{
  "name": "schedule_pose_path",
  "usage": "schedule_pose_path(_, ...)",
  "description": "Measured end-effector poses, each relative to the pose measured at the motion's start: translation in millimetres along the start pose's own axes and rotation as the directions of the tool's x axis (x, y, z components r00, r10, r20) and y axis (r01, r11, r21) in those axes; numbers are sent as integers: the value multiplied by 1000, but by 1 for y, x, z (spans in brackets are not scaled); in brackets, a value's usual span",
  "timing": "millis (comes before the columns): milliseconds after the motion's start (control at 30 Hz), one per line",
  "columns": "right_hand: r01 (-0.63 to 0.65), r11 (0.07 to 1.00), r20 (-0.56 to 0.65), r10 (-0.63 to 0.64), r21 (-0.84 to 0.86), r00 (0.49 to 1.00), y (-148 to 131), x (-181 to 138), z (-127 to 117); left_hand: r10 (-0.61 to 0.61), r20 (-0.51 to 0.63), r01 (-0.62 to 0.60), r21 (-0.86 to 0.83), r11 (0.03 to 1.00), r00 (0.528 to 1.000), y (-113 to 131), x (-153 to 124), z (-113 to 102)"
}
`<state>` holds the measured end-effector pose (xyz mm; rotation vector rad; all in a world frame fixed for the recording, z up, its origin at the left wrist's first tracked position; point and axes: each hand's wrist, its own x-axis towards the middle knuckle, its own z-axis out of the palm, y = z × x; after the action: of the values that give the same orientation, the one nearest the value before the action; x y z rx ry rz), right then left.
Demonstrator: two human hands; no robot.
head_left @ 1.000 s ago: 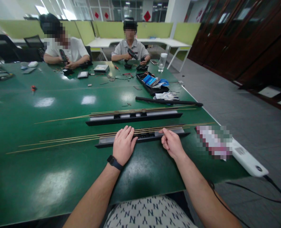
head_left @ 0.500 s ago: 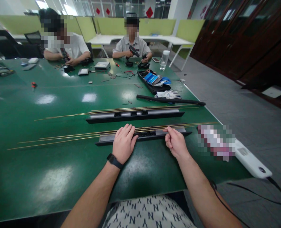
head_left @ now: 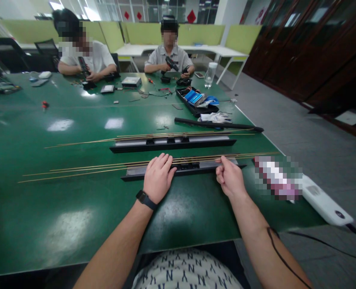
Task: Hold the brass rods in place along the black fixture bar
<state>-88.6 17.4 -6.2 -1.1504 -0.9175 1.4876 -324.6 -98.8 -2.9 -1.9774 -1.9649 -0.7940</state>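
Pressing my left hand [head_left: 158, 176] flat on the near black rail [head_left: 192, 169], I have the fingers stretched out and close together, palm down, closed round nothing. My watch [head_left: 144, 199] sits on the wrist just behind it.

My right hand [head_left: 230, 178] is further along the same rail, loosely fisted, with thumb and forefinger pinched on the thin brass rods [head_left: 84, 170] that lie along the rail's far edge. These rods pass just beyond the fingertips of my left hand and run out a long way past it on the green worktop [head_left: 60, 208]. The rail itself lies crosswise under both hands, touching them.

Beyond my hands, apart from the first, lies a second black rail [head_left: 173, 143] with its own brass rods [head_left: 84, 141]. Further off past my right hand are a long black tube [head_left: 220, 125] and a pair of white gloves [head_left: 215, 117]. Out to the side of my right hand a white device [head_left: 325, 204] rests at the worktop's edge.
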Motion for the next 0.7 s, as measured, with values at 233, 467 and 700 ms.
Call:
schedule_pose_path(233,-18,1000,111,20,-20,994,4,-1,2,11,-13,-11,2,1000,1000,-1,0,2)
schedule_pose_path(467,-1,1000,90,1,7,996,0,0,0,14,-25,-14,-4,1000,1000,0,0,1)
schedule_pose_path(700,29,999,2,-29,38,1000,0,4,-5,15,-23,-15,-6,1000,1000,-1,1,1)
